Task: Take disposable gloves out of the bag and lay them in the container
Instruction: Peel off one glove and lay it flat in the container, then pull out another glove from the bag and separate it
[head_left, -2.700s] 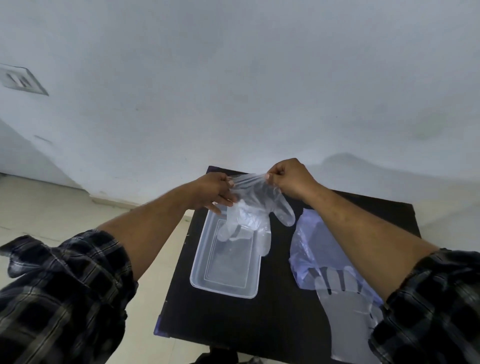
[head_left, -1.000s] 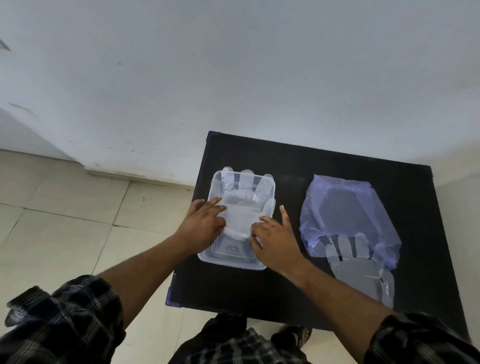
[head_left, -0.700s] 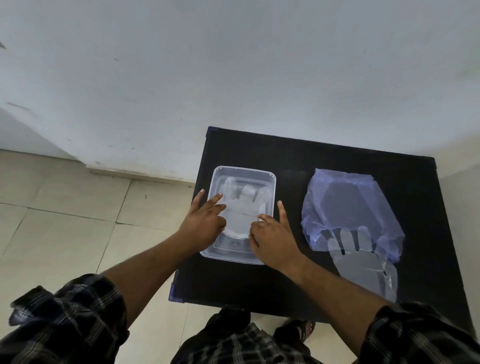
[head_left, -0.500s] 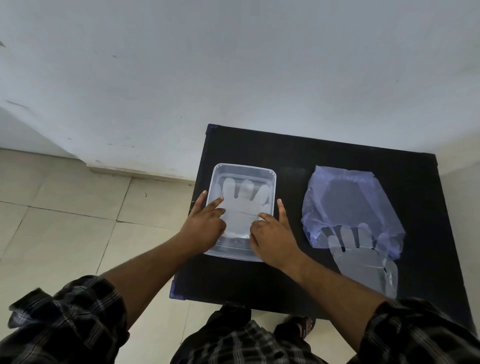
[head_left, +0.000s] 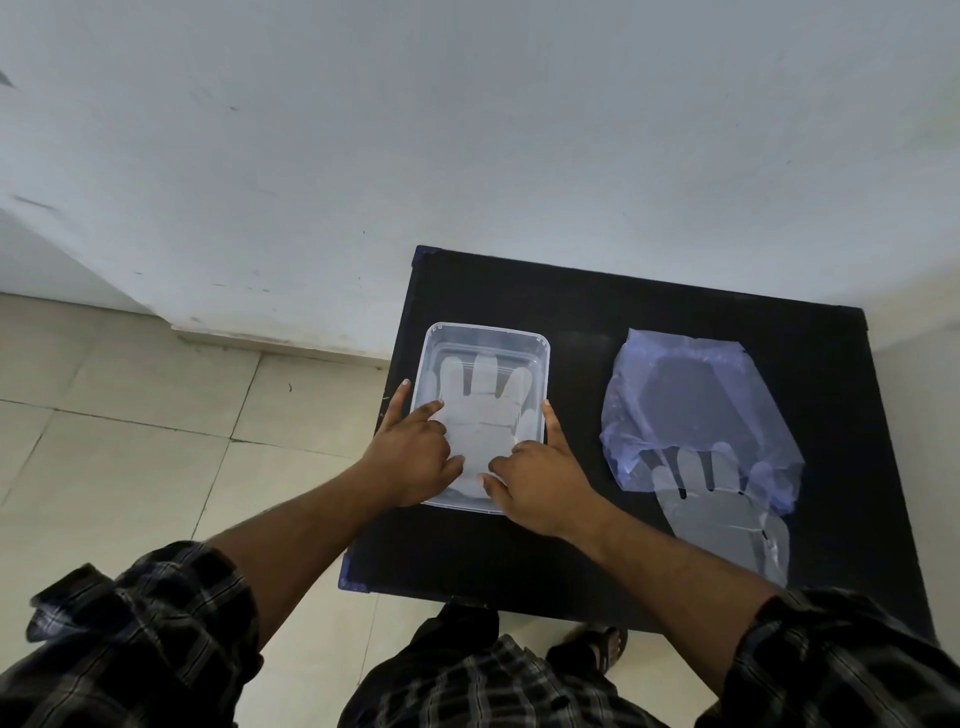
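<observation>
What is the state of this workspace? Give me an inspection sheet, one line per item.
Surface: black table, against a white wall.
Job's things: clear container on the table's left part, one glove lying flat inside it, fingers pointing to the wall; blue bag to its right, with more gloves sticking out of its near opening.
Clutter: nothing seen.
Grippers: left hand and right hand press flat on the glove's cuff end, gripping nothing.
Cables: nothing seen.
Surroundings: pale floor tiles to the left; plaid sleeves and a sandalled foot at the near edge.
</observation>
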